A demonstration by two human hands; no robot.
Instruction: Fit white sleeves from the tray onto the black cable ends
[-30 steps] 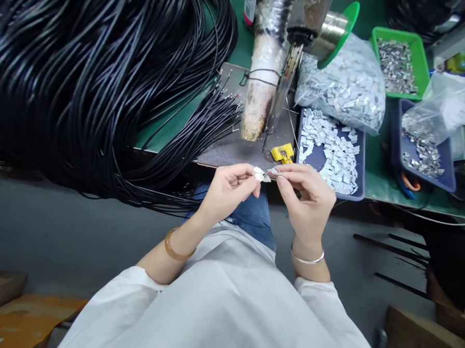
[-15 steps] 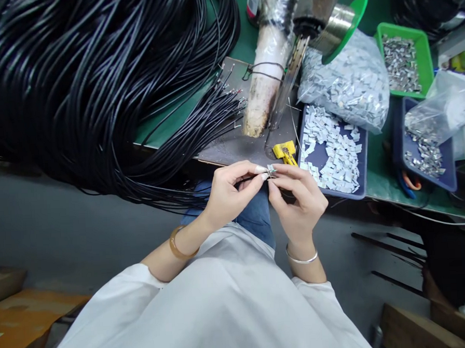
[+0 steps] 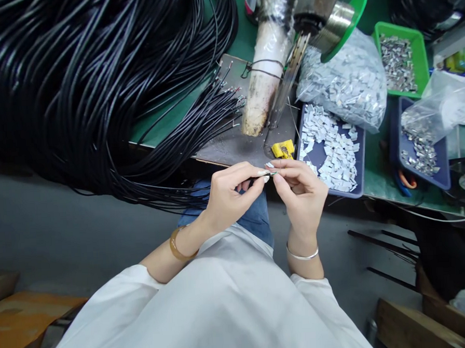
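White garment [image 3: 223, 299]: nearest to me, filling the bottom middle of my view, with blue jeans [image 3: 254, 219] showing past it.
Left hand [image 3: 229, 192]: narrow, thumb and finger pinched on a thin wire end [image 3: 273, 174], in front of the surface's near edge.
Right hand [image 3: 303, 191]: narrow, fingertips meeting the left ones; it holds a small pale piece [image 3: 270, 165]. Which finger presses it I cannot tell.
Wire end: between my two hands, dark with a greenish tip, too small for me to read further.
Yellow tool [image 3: 281, 149]: just past my fingertips, on the surface by its near edge, left of the blue tray.
Blue tray [image 3: 361, 184]: at the near edge, right of the yellow tool, holding many pale flat pieces [image 3: 343, 160].
Dark board [image 3: 231, 148]: on the green surface [image 3: 160, 127], left of the blue tray, with stripped cable ends over it.
Black cables [image 3: 96, 98]: a large heap across the left side, some hanging over the near edge.
White tube [image 3: 264, 73]: above the board, tip stained, a dark tie round it.
Second blue tray [image 3: 443, 171]: towards the right, metal bits inside, a clear bag [image 3: 445, 103] lying partly over it.
Full bag [image 3: 340, 85]: clear, packed with pale pieces, behind the blue tray.
Green tray [image 3: 421, 55]: farther back, right of the full bag, holding metal bits.
Wire spool [image 3: 336, 26]: green-rimmed, beyond the full bag.
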